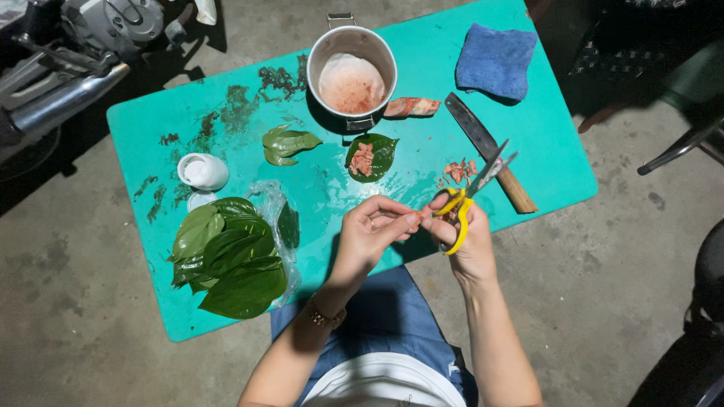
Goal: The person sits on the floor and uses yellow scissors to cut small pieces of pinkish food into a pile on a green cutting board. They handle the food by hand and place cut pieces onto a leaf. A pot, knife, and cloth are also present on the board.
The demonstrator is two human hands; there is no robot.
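right now the right hand (469, 240) grips yellow scissors (469, 197), blades open; the left hand (375, 230) pinches a small reddish piece (414, 218) toward them, over the green bench (528, 143).

Single head-worn view, looking steeply down from above the seated person's lap, at arm's length. The green table (520, 143) fills the upper frame beyond the fingers (392, 222); the concrete floor (90, 301) borders it on both sides. No second view is present, so no overlap is recorded.
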